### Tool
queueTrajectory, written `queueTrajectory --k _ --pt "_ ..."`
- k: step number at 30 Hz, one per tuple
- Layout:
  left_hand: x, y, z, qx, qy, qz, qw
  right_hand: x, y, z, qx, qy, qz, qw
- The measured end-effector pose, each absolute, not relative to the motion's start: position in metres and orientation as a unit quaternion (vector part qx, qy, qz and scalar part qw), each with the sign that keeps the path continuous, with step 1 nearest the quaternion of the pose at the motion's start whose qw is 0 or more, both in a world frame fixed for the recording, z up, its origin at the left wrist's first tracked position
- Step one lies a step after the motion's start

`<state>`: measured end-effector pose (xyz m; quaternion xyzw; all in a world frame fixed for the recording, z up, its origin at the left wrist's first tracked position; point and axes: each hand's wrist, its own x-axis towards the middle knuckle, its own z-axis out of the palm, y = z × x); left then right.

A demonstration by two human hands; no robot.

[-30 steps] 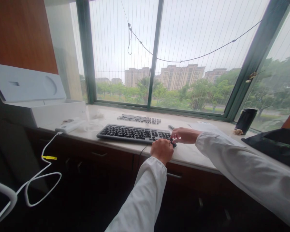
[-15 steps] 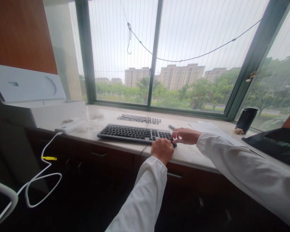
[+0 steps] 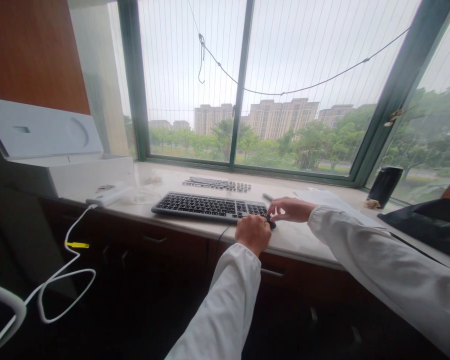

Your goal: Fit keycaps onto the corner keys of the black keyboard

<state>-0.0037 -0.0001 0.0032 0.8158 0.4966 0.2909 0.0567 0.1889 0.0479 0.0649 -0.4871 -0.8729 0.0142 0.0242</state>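
Both hands meet at the keyboard's (image 3: 210, 206) right end. The left hand (image 3: 252, 233) is fisted and the right hand (image 3: 290, 209) pinches there, on a small dark thing (image 3: 271, 224); what it is, I cannot tell.

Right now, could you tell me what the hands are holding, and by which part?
Both hands, left and right, meet at the keyboard's right end, pinching something small and dark; what it is, or where it is gripped, cannot be told.

- Reads to me as an office or home-office nook, high floor.
- Stone window ledge (image 3: 180, 222) used as a desk, dark wood drawers (image 3: 165, 245) under it.
- Keyboard (image 3: 210, 206) on it, loose rows of keycaps (image 3: 217, 184) behind.
- White box (image 3: 60, 150) and power strip (image 3: 107, 196) with white cable (image 3: 69, 240) at left.
- Big green-framed window (image 3: 240, 85): apartment blocks and trees outside.
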Motion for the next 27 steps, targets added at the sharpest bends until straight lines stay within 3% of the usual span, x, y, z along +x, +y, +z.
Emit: queueTrajectory --k 5,15,27 --pt "-0.002 0.0 0.002 0.816 0.503 0.279 0.054 0.21 0.068 0.07 -0.532 -0.844 -0.014 0.06" --pt "-0.004 -0.005 0.004 0.796 0.516 0.31 0.053 0.23 0.115 0.047 -0.749 -0.657 -0.083 0.022" --pt "-0.001 -0.004 -0.002 0.771 0.524 0.355 0.066 0.24 0.173 0.036 -0.784 -0.614 -0.089 -0.037"
